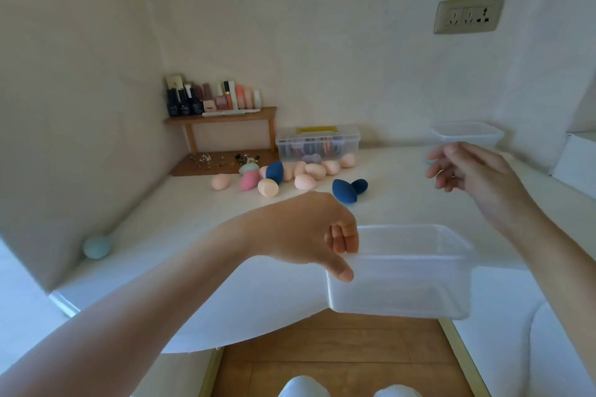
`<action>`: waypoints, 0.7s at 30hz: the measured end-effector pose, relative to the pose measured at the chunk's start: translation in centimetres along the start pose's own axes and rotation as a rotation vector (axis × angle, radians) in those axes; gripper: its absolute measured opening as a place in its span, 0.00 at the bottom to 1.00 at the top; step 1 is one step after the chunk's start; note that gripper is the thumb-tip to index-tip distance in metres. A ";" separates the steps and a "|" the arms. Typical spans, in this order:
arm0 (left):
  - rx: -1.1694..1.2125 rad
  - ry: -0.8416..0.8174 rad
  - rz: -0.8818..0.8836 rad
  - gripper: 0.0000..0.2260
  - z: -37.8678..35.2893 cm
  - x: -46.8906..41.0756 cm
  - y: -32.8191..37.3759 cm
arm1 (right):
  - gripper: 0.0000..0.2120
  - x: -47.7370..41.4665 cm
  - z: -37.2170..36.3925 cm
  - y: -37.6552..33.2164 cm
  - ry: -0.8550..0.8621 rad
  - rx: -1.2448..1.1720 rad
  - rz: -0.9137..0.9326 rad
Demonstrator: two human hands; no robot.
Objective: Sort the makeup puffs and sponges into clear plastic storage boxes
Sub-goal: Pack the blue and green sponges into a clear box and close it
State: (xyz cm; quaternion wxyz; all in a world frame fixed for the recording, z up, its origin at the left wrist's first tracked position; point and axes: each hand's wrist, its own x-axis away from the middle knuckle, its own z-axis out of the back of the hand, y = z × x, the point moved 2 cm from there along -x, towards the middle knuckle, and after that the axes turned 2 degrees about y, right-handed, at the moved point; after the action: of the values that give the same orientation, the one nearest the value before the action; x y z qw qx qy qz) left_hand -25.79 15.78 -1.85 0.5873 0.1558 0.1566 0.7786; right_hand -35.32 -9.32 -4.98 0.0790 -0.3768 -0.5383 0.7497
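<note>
My left hand (309, 232) grips the left rim of an empty clear plastic box (416, 271), which juts past the table's front edge. My right hand (467, 171) hovers over the table to the right, fingers apart, holding nothing; a bit of light-blue sponge (430, 160) peeks from behind its fingers. Several peach sponges (314, 171) lie in a loose pile at the back with a pink sponge (250, 180), a mint sponge (249, 167) and dark blue sponges (344, 191). One mint sponge (96, 247) rests alone against the left wall. A second empty clear box (466, 134) stands at the far right.
A lidded clear box with a yellow handle (317, 142) stands by the back wall. A small wooden shelf (222, 116) with cosmetics fills the back left corner, with small trinkets underneath. A wall socket (467, 14) is above right. Wooden floor shows below the table edge.
</note>
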 end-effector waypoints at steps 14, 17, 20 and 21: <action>-0.083 0.189 0.100 0.11 -2.4 -3.8 -3.9 | 0.22 3.3 -5.2 -0.9 -0.546 0.625 0.067; -0.039 0.239 0.069 0.14 -2.5 -4.3 -4.1 | 0.26 3.4 -5.5 -0.1 -0.549 0.906 0.355; 0.001 0.335 0.029 0.29 -2.3 -4.7 -5.3 | 0.24 3.5 -5.4 0.5 -0.517 1.060 0.494; -0.018 0.332 0.023 0.35 -2.3 -4.9 -5.9 | 0.24 3.7 -5.4 0.6 -0.528 1.116 0.518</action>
State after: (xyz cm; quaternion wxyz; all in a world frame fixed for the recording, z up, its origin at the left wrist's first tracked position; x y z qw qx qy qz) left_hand -20.41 12.49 -6.67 0.5457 0.0214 0.2429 0.8017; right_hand -34.19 -3.57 -7.98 -0.0550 -0.2004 0.0367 0.9775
